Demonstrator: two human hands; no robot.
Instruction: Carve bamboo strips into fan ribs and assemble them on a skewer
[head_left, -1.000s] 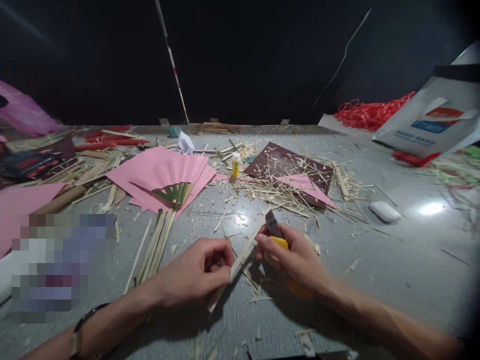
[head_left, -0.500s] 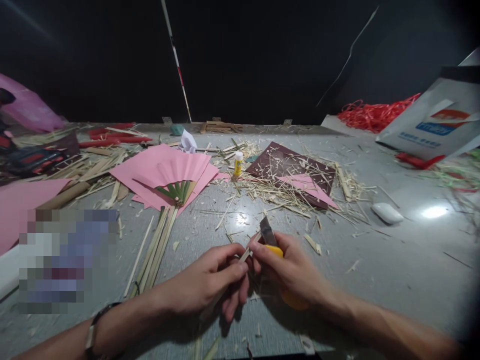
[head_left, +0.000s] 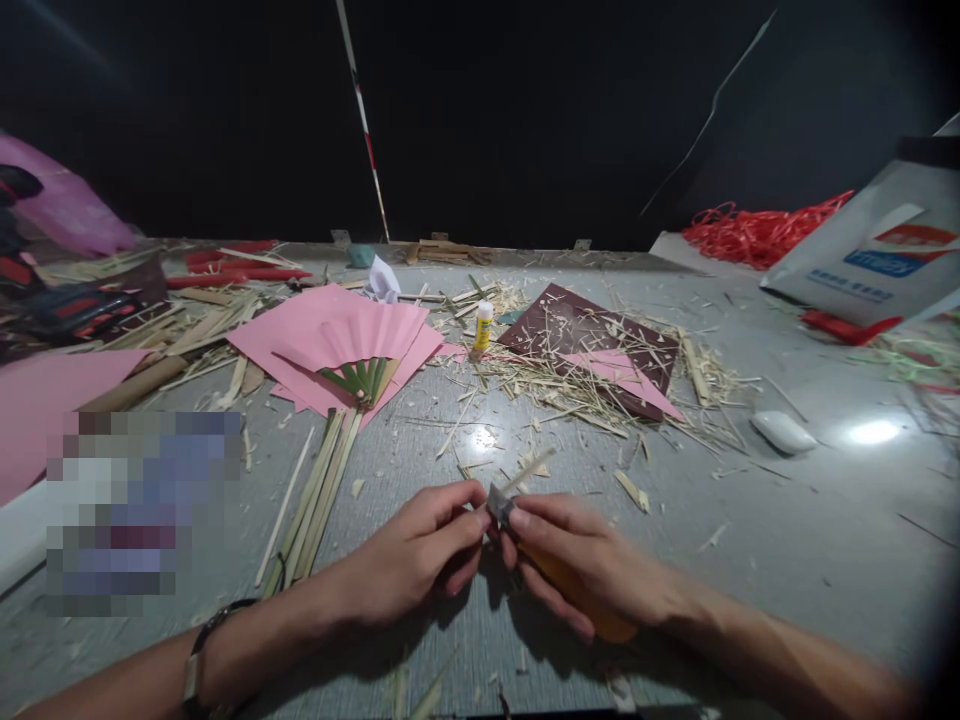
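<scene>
Lettering on the white bag (head_left: pixel 870 240) and the yellow glue stick (head_left: pixel 483 330) is too blurred to read.

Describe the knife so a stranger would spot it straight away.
Over the near part of the gray table, find the right hand. It grips the knife, blade toward the left hand. Its yellow handle sets it apart from the pale strip.

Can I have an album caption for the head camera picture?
Left hand holds a thin pale strip, right hand a yellow-handled metal knife, with a pleated pink paper fan beyond.
</scene>
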